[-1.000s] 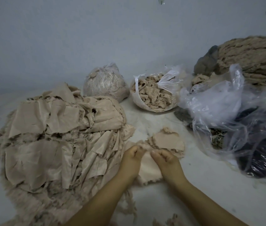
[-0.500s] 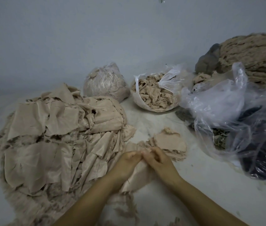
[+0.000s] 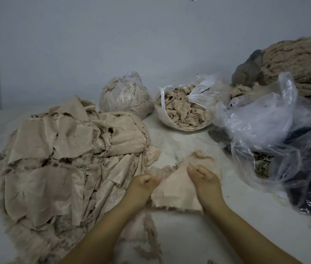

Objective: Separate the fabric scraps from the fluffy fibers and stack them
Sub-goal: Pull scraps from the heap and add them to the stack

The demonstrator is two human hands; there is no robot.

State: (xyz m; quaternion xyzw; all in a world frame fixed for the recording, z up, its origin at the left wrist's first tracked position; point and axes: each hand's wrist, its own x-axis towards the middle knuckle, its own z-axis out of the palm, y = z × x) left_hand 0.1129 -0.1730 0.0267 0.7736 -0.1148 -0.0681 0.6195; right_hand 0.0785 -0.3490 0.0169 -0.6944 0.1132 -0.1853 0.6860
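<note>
Since half a second ago we have drawn our hands apart: left hand (image 3: 144,184) and right hand (image 3: 205,179) each pinch an edge of the scrap (image 3: 175,189), lower centre. Soft, light, limp; best held by its edges.

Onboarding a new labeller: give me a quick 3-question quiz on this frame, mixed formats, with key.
1. True or false: both hands hold the same beige scrap.
2. Multiple choice: the big pile of flat fabric pieces lies (A) to the person's left, (B) to the person's right, (C) inside a bag.
3. Fill in: the open clear bag by the wall holds fluffy ____.

Key
1. True: the left hand and right hand each pinch one side of it.
2. A
3. fibers
</note>
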